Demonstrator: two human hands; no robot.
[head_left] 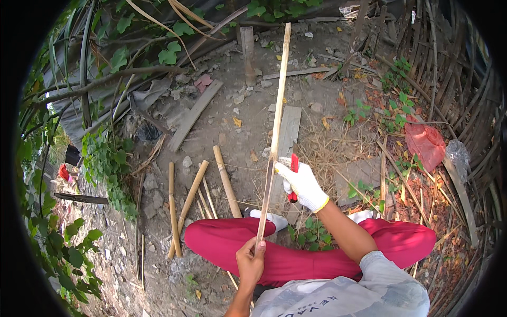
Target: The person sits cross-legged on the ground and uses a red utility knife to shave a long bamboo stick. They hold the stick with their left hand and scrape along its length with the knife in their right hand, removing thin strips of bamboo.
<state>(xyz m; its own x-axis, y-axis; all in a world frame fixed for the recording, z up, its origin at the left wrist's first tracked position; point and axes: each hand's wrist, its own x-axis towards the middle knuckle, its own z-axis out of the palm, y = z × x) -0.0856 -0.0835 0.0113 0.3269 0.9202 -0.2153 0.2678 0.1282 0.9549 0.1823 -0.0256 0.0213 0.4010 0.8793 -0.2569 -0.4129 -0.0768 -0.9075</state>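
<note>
A long, split bamboo strip (280, 84) runs from above my lap out over the ground, pale at its far part and darker along the near part. My bare left hand (250, 261) is closed around its near end. My right hand (302, 183), in a white glove, is closed on a red-handled tool (293, 165) beside the middle of the strip. The glove's thumb side meets the strip where the pale part turns dark. The tool's working end is mostly hidden, so its exact kind is unclear.
Several cut bamboo pieces (175, 211) lie left of my crossed legs (227, 238). Grey boards (196, 113) rest on the dirt ahead. Leafy vines (108, 169) border the left; a red plastic bag (424, 145) and a woven stick fence (449, 68) stand right.
</note>
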